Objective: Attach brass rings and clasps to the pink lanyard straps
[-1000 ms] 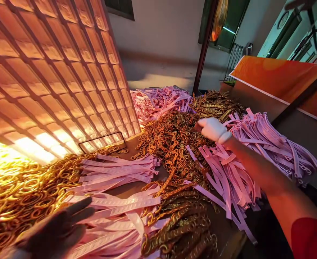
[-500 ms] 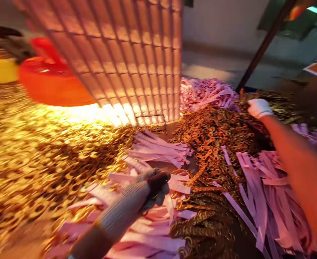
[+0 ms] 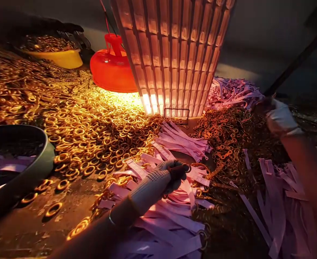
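Note:
My left hand (image 3: pixel 165 180), in a dotted knit glove with dark fingertips, is closed over a heap of pale pink fabric straps (image 3: pixel 171 223). A small metal ring (image 3: pixel 188 168) shows at its fingertips. Further off to the right, my gloved right hand (image 3: pixel 281 117) reaches to the edge of a dark pile of small metal links (image 3: pixel 228 140). Its fingers look curled together, and shadow hides what is in them. Many loose brass-coloured rings (image 3: pixel 115 122) cover the table to the left.
A red lamp (image 3: pixel 112 72) hangs low over the rings beside a tall ribbed plastic panel (image 3: pixel 171 50). At the left stand a dark green tub (image 3: pixel 43 158) with straps inside and a yellow basin (image 3: pixel 63 58) of metal pieces. More straps (image 3: pixel 234 90) lie behind the panel.
My view has turned left, bringing the green tub into sight. The right hand appears nearer and lower at the dark pile's edge. My left hand stays closed over the straps.

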{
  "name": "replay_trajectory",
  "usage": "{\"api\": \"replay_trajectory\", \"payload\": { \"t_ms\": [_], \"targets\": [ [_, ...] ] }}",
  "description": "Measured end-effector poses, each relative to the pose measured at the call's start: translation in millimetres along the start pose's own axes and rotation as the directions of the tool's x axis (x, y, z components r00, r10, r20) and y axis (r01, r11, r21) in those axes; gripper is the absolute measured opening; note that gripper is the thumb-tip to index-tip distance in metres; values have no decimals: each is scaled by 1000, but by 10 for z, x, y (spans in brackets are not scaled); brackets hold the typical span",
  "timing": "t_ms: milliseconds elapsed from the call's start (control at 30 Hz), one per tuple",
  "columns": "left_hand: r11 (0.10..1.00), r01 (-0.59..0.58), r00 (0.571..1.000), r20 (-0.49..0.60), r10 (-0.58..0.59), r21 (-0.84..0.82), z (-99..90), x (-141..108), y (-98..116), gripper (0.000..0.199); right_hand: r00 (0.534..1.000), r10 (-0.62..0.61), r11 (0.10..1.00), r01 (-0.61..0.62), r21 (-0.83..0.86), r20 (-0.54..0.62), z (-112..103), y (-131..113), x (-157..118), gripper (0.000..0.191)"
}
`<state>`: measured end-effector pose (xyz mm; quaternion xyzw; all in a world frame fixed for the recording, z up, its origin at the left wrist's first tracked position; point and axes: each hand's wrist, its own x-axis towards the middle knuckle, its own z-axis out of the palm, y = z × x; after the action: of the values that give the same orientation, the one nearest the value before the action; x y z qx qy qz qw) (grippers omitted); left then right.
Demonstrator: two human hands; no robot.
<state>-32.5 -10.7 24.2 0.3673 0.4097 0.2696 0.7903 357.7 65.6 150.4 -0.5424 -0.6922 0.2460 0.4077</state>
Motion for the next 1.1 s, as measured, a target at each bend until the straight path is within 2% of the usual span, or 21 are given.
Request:
{"api": "replay_trajectory", "payload": {
  "t_ms": [33,67,133,200,300,400,500,567,733,800,867,933,1000,1067,1100],
  "targets": [
    [1000,-13,1000,-7,13,9,19,-2,-5,30,1000,-9,998,8,60,23,305,-79,-146,27],
    [999,-25,1000,-17,26,23,38,-11,-7,31,992,12,983,-35,181,123,618,-152,-315,25],
    [996,-46,998,-41,49,72,71,-41,-9,32,970,0,975,-54,216,242,1208,-274,-681,26],
    [988,-79,994,-62,88,129,93,-73,-11,30,978,-54,991,27,132,202,1669,-364,-1014,24],
    [970,-133,988,-55,147,202,116,-97,-26,21,971,-43,994,66,-90,233,2057,-454,-1343,29],
    [950,-181,982,-9,190,254,118,-83,-67,7,971,9,972,48,-229,241,2215,-510,-1481,23],
    [924,-166,986,34,165,345,84,-54,-129,3,991,12,926,38,-377,130,2299,-550,-1534,18],
    [916,-146,989,55,135,373,57,-43,-168,7,997,-27,891,60,-451,79,2332,-575,-1558,14],
    [977,-153,986,95,140,150,75,-61,-204,26,989,-111,768,147,-623,96,2358,-624,-1622,2],
    [986,-112,993,56,106,126,108,-68,-194,32,983,-135,695,182,-695,122,2366,-628,-1655,2],
    [989,-60,998,-18,63,135,129,-58,-172,37,981,-118,667,192,-720,153,2371,-621,-1691,3],
    [984,3,998,-57,7,176,126,-10,-134,34,989,-53,709,134,-693,136,2361,-599,-1734,5],
    [945,-18,1000,2,19,327,115,102,-69,23,999,-2,788,33,-614,51,2332,-565,-1792,6],
    [804,-190,981,134,138,563,126,297,24,17,996,-16,865,-28,-501,-83,2295,-529,-1862,8],
    [693,-290,957,200,210,660,150,424,73,17,990,-40,899,-22,-438,-133,2278,-517,-1898,11]
  ]
}}
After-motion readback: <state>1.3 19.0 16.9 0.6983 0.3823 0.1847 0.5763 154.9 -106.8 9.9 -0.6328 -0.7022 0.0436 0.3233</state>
